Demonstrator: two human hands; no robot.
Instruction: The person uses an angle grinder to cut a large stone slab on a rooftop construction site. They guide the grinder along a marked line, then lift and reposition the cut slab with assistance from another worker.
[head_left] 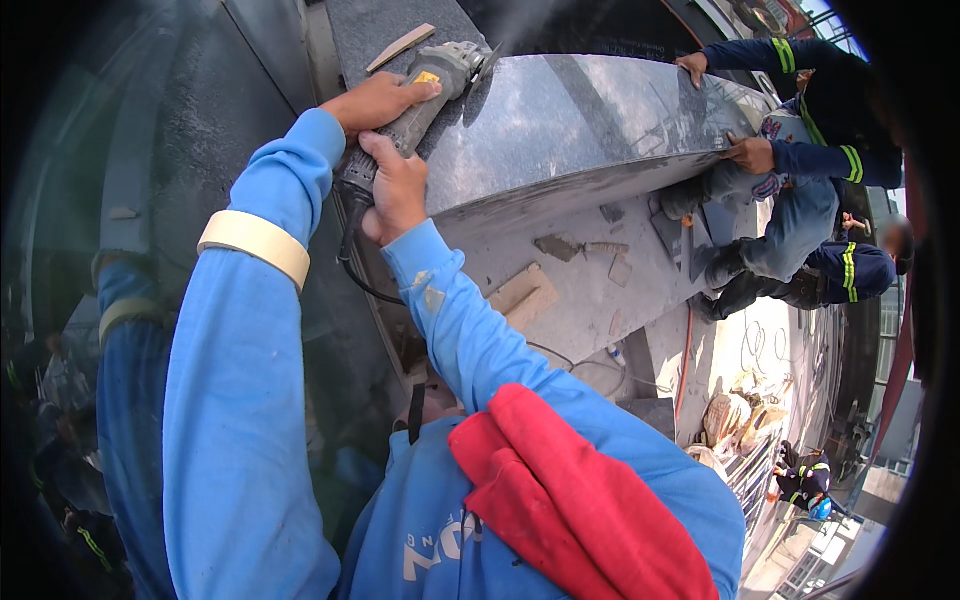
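Both of my hands are wrapped round a grey angle grinder (418, 108). My left hand (378, 104) is closed on its body near the head, and my right hand (397, 188) grips the rear end, where a black cord (347, 238) hangs down. The grinder's disc (486, 72) meets the far left end of a grey stone slab (590, 100), and pale dust (525, 22) streams away from it. At the slab's right end, another person's two hands (748, 154) hold its edges. A roll of cream tape (256, 245) encircles my left forearm.
A thin wooden wedge (402, 46) lies left of the grinder. Below the slab, a board piece (525, 296) and broken stone bits (558, 247) litter the light surface. A dark glossy panel (240, 150) stands close on my left. Further people (805, 478) are at the right.
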